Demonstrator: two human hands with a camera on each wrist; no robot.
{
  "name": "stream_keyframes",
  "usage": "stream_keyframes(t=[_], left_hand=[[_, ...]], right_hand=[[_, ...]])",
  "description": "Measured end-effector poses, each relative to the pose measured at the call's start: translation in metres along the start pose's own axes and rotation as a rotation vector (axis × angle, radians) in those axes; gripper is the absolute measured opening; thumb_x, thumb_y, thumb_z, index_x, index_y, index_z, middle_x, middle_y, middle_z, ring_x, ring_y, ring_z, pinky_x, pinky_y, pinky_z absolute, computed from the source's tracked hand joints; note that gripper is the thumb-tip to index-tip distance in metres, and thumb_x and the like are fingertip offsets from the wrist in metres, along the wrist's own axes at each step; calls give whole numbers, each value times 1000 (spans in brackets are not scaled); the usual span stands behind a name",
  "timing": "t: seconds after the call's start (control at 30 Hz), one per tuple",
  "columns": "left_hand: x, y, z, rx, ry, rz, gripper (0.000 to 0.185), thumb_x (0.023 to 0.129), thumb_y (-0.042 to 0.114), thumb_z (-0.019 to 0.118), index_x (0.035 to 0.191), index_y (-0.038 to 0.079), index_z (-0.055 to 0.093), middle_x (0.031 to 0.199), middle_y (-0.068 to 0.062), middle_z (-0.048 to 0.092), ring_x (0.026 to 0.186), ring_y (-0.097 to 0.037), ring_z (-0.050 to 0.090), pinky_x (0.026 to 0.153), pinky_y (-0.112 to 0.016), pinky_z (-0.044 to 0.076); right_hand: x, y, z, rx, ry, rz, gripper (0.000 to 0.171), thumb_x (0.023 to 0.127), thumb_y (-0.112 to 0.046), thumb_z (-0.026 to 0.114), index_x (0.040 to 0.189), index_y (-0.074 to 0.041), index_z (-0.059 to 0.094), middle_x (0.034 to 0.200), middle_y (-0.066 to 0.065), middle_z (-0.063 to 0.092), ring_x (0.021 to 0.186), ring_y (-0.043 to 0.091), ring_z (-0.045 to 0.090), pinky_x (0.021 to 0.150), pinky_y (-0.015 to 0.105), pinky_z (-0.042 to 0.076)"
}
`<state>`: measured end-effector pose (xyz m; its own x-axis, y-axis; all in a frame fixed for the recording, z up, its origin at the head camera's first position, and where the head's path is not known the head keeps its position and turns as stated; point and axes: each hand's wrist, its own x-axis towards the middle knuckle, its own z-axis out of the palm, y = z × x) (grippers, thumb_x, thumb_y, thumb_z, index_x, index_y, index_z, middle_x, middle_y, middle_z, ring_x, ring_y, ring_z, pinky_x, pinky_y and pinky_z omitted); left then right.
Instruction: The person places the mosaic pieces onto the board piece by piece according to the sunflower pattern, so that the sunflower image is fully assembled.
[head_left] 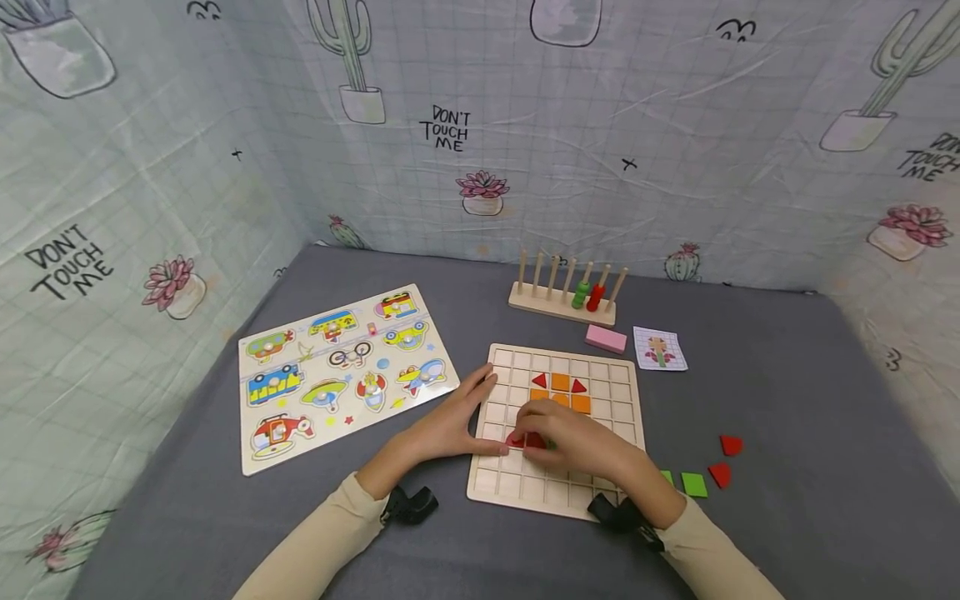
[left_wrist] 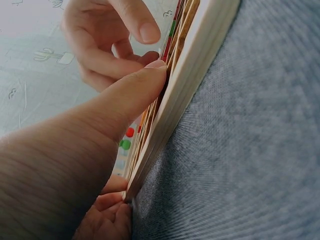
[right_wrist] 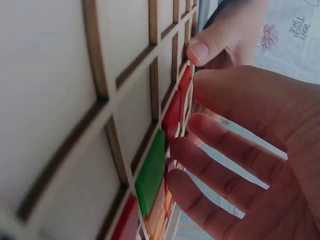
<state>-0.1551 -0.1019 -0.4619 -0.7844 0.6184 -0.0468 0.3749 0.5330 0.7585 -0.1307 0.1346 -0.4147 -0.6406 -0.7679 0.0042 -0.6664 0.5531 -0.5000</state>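
Observation:
A square wooden grid board (head_left: 506,492) lies before me with coloured pieces in its cells. My left hand (head_left: 446,425) has its fingers spread along the board's left edge, thumb resting on the grid. Over the lower middle, my right hand (head_left: 573,437) bends its fingers, the tips at red pieces (right_wrist: 171,115). In the right wrist view its thumb and fingertips stand apart, touching or just beside them. A green square (right_wrist: 151,172) sits in the neighbouring cell. Orange squares (head_left: 560,382) and red triangles (head_left: 539,380) fill cells farther up. The right hand hides some cells.
Left lies a vehicle puzzle board (head_left: 348,379). Behind stands a peg rack (head_left: 551,302) with green and red beads. A pink block (head_left: 606,338) and a pattern card (head_left: 660,348) lie beyond the grid. Loose red pieces (head_left: 731,445) and green squares (head_left: 693,484) are at right.

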Motion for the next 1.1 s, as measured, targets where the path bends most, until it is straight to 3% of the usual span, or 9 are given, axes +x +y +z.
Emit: stream_keyframes(t=[0.33,0.47,0.77,0.93,1.1], left_hand=[[-1,2,-2,-8,8,-6,107,77,40,83,155,2,21,163,-10,9,147,-29,19,113,-48,29],[-1,2,-2,-12,6,-1,107,77,40,83,155,1,20,163,-11,9,147,-29,19,113,-48,29],[1,0,0,-18,-2,-4,107,77,40,83,155,2,20,163,-11,8,147,-29,18,113,-48,28],[1,0,0,-16,-2,-1,107,77,39,83,155,2,20,163,-10,7,147,-29,17,113,-49,28],[1,0,0,-15,2,-3,106,77,39,83,155,2,20,163,-10,8,147,-29,17,113,-49,28]], right_hand=[[-24,12,-9,94,49,50,12,91,-13,69,103,-12,71,113,2,61,99,18,59,83,33,53],[-35,18,-12,139,65,82,9,92,-13,69,100,-15,71,109,-1,62,93,16,58,78,30,52],[-69,35,-20,162,118,127,9,92,-10,68,98,-16,71,105,-3,62,96,15,56,79,31,52],[-92,45,-26,182,158,155,9,91,-11,69,99,-15,70,101,-3,62,86,8,54,70,28,51],[-114,55,-27,184,210,121,11,89,-9,72,96,-16,68,93,-6,59,76,2,50,63,24,47]])
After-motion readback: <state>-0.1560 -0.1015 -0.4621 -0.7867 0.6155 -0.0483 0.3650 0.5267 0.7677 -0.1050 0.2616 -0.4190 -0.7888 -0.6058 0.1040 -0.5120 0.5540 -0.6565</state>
